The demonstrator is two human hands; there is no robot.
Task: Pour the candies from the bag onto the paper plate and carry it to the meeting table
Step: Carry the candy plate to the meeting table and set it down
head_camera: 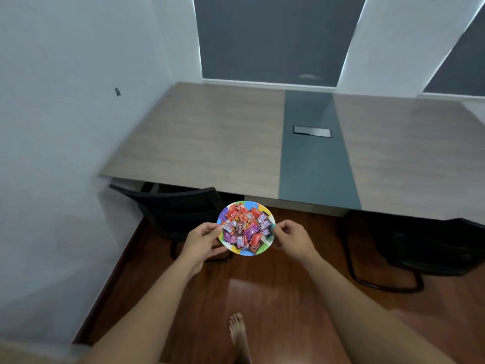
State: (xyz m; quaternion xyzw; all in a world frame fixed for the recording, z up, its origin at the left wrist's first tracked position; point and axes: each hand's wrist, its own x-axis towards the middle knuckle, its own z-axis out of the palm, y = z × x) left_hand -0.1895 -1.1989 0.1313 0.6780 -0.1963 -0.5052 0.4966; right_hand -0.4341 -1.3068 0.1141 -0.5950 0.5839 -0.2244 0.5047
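A round paper plate [258,251] with a multicoloured rim is held level in the air over the wooden floor, just short of the table's near edge. Several wrapped candies [245,227] in red, purple and pink lie heaped on it. My left hand [202,241] grips the plate's left rim. My right hand [291,237] pinches its right rim. The meeting table [210,143], wood-toned with a grey-blue centre strip, spreads out ahead. No candy bag is in view.
A black chair [181,206] is tucked under the table right beyond the plate, another black chair [420,245] stands at the right. A black cable hatch [311,131] sits in the table's centre strip. A white wall runs along the left. My bare foot [238,334] is on the floor.
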